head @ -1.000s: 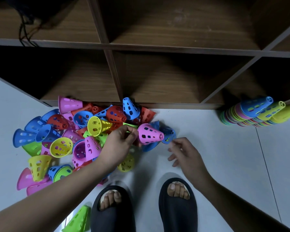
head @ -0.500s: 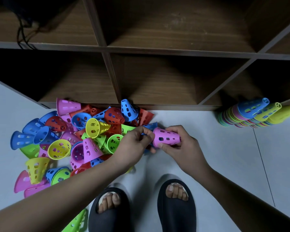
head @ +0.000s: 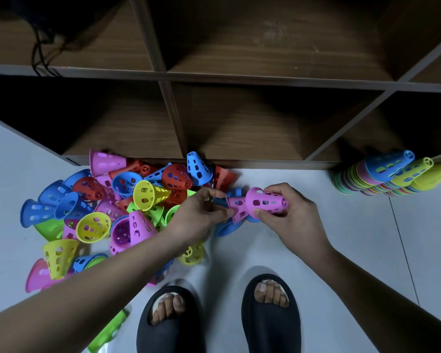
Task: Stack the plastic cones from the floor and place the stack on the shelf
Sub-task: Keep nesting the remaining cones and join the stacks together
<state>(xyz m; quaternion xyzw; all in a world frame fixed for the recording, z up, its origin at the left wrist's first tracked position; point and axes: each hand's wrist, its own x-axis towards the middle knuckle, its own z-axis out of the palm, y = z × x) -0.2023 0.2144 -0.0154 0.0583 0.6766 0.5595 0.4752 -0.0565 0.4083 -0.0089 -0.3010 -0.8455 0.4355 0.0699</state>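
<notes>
The person stands facing the wooden shelf, which fills the view from 10 to 2 o'clock, its open compartments dark and brown. Both hands meet just in front of it, near the middle of the scene.

The right hand grips a pink cone lying sideways in the air, wide mouth towards 9 o'clock and narrow tip towards 3 o'clock. Its fingers curl over the top of the cone and the thumb presses from below, so they are clamped round it. The left hand pinches a second pink cone between thumb and fingertips, and that cone's narrow end sits right at the mouth of the first. Whether it is already inside I cannot tell.

Under the two hands a blue cone lies on the pale floor. The loose cones lie heaped on the floor at 9 o'clock: blue, red, yellow, green and pink, tipped every way, some pressed against the foot of the shelf. One green cone lies apart at 7 o'clock, beside the left forearm.

Over at 3 o'clock, stacked cones rest on their sides on the floor by the shelf's bottom edge, tips pointing to the right.

At 6 o'clock the person's feet are in black slippers. A black cord hangs in the top left compartment at 11 o'clock.
</notes>
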